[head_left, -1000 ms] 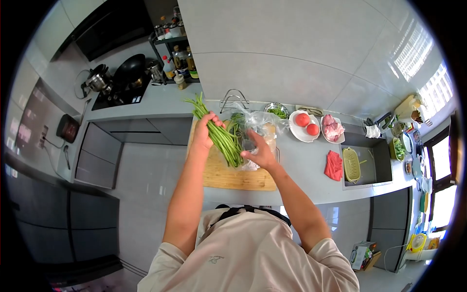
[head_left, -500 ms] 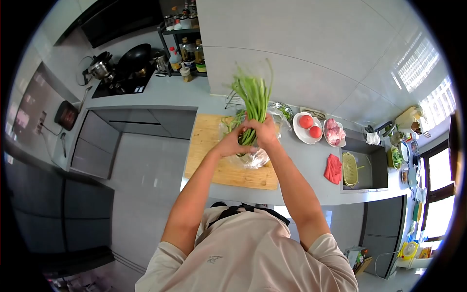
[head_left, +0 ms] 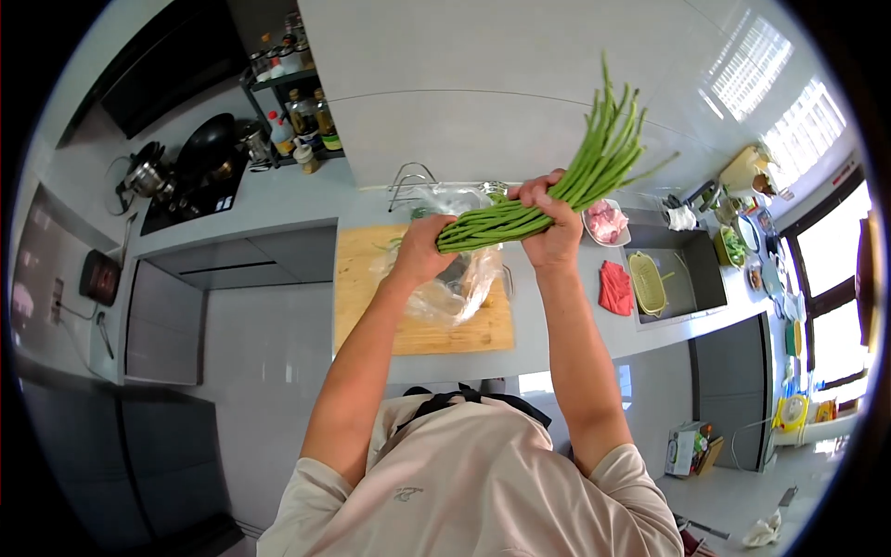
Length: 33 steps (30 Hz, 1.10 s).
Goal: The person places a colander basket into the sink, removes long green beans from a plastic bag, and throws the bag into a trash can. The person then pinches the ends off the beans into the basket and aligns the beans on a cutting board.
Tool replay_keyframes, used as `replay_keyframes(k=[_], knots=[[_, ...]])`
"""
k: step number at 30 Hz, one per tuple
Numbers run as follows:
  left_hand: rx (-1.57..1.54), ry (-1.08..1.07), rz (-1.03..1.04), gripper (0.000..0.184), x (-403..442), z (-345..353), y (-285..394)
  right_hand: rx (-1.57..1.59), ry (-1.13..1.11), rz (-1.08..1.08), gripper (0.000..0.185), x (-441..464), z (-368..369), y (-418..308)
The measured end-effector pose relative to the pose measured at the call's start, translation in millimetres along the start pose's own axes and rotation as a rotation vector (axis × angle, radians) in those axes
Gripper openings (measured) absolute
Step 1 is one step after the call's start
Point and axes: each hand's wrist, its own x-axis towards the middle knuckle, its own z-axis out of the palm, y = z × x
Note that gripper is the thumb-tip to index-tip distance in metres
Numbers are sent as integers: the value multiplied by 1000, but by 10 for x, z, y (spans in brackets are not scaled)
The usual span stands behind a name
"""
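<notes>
A long bundle of green beans (head_left: 594, 172), the long thin kind, is held up over the counter, slanting up to the right. My left hand (head_left: 425, 249) grips its lower left end. Further along the bundle, my right hand (head_left: 551, 221) is wrapped round its middle, with the loose tips fanning out beyond it. Below lies a wooden cutting board (head_left: 371, 320) with a crumpled clear plastic bag (head_left: 455, 295) on it. A few green bits show near the bag's left side.
A dish of raw meat (head_left: 606, 223) stands right of the beans. Beyond it are a red cloth (head_left: 614, 288) and a sink (head_left: 691, 278) holding a green basket (head_left: 648, 283). A metal rack (head_left: 408, 183) stands by the wall; the stove (head_left: 190, 202) is at far left.
The bundle has swung from nearly upright to a rightward slant. My hands have moved apart along it. The view has shifted, and the beans and right hand now hide the plate of tomatoes.
</notes>
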Motion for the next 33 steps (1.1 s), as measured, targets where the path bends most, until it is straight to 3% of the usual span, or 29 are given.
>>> replay_keyframes(k=[1, 4, 9, 13, 17, 20, 23, 26, 28, 29, 32, 33], knots=[[17, 79, 48, 33, 57, -17, 91, 40, 19, -21, 29, -18, -69, -86], [39, 95, 148, 36, 308, -81, 338, 160, 68, -73, 26, -83, -314, -329], [414, -111, 259, 31, 597, -49, 937, 265, 197, -84, 25, -301, -759, -752], [426, -70, 382, 19, 290, 676, 857, 195, 442, -63, 24, -590, -1582, -781], [519, -195, 283, 15, -316, 1548, 605, 177, 584, 134, 27, -991, -2706, -638], [569, -272, 203, 14, -700, 2047, 512, 45, 714, 282, 27, -1211, -3041, -693], [605, -268, 191, 12, -803, 2381, 566, -191, 675, 393, 27, -1288, -3574, -808], [661, -385, 82, 26, -889, 2686, 536, -570, 648, 613, 33, -1324, -3965, -949], [664, -530, -27, 46, -924, 2797, 582, -924, 613, 791, 36, -1297, -4118, -1014], [665, -598, -85, 57, -935, 2842, 587, -1041, 574, 727, 44, -1326, -4173, -1037], [644, -672, -163, 84, -943, 2791, 680, -1445, 637, 585, 40, -1305, -4257, -978], [615, -621, -178, 82, -947, 2738, 706, -1590, 718, 427, 42, -1289, -4223, -915]])
